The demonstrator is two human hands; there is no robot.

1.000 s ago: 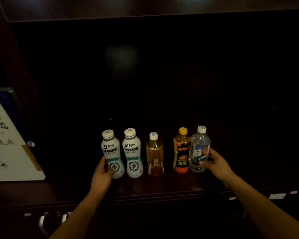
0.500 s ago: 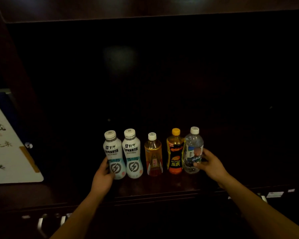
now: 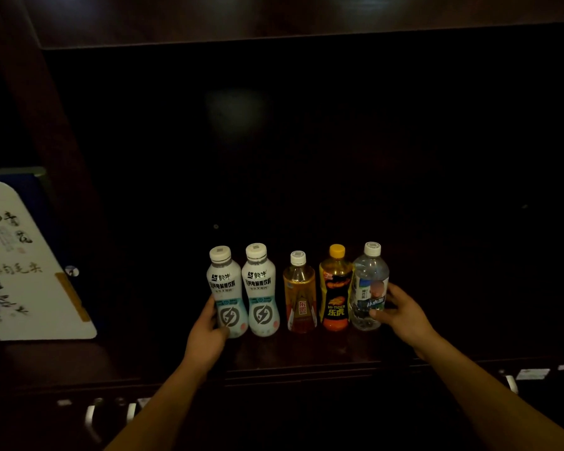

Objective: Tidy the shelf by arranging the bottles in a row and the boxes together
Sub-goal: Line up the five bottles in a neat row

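Several bottles stand upright in a row on the dark shelf [image 3: 306, 349]. From the left: two white bottles, the first white bottle [image 3: 226, 288] and the second white bottle [image 3: 260, 288], an amber tea bottle [image 3: 299, 294], an orange-capped black-labelled bottle [image 3: 336, 291], and a clear water bottle [image 3: 368, 284]. My left hand [image 3: 207, 333] wraps the lower left side of the first white bottle. My right hand [image 3: 404, 312] grips the right side of the water bottle, which touches the orange-capped bottle. No boxes are visible.
A white board with calligraphy [image 3: 23, 265] leans at the left end of the shelf. The shelf's back is dark. Metal handles [image 3: 92, 415] and small labels [image 3: 533, 373] show on the cabinet front below the shelf edge.
The water bottle and the orange-capped bottle have slid left with my right hand, closing the row. My left hand stays on the first white bottle.
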